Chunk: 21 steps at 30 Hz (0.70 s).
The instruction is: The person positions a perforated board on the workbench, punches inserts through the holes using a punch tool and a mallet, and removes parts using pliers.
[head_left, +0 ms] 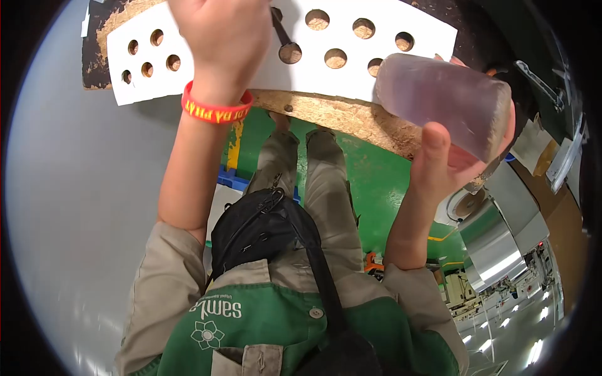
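A translucent cylinder [442,97], faintly purple, lies tilted in the right hand [454,169], with the thumb on the near side and fingertips showing at the far side, so the hand grasps it around the body and not by an end. Its left end overlaps the lower right corner of the white panel [351,81] in this view; whether it touches the panel cannot be told. For a steady hold, the grip would best be firm but light, since the wall may be thin, with the thumb set opposite the fingers and the left end kept free. The left hand [222,37] is over the panel, well apart from the cylinder; its fingers run out at the top edge, so I cannot tell whether they are clenched, released or holding something. Just beside it, a dark rod [281,28] slants to one of the panel's round holes. Moving that hand without brushing the rod seems wise. The panel lies on a worn chipboard bench [351,119], beyond which shows a green floor [379,188].
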Tool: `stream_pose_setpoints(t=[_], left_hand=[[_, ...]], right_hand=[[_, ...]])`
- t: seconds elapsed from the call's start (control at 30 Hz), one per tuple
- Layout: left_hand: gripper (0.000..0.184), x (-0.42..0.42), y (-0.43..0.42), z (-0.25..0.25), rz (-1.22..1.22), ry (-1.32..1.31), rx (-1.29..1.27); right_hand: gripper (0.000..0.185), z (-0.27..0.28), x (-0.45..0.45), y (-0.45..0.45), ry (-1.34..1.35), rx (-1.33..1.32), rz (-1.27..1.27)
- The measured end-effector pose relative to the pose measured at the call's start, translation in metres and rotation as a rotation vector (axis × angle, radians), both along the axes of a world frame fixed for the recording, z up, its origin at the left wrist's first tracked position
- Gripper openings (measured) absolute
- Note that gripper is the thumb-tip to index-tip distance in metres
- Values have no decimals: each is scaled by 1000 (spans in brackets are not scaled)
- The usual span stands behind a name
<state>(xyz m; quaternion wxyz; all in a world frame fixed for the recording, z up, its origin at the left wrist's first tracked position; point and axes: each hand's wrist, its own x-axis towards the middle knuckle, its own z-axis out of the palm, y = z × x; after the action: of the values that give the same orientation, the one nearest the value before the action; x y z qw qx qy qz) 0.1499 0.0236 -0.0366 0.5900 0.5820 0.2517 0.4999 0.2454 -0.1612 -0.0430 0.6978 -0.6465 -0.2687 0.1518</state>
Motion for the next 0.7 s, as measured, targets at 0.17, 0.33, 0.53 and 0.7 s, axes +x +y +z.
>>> stream_pose_setpoints(t=[0.17, 0.33, 0.53, 0.7], left_hand=[[20, 4, 13, -13, -76, -28, -137], [19, -5, 11, -8, -142, 12, -140], [21, -6, 15, -13, -269, -133, -121], [24, -5, 15, -14, -305, -72, -132]], right_hand=[[97, 1, -1, 6, -77, 8, 160], [96, 14, 10, 0, -145, -142, 184], [71, 106, 45, 72, -444, 227, 84], [65, 163, 51, 152, -408, 1, 423]])
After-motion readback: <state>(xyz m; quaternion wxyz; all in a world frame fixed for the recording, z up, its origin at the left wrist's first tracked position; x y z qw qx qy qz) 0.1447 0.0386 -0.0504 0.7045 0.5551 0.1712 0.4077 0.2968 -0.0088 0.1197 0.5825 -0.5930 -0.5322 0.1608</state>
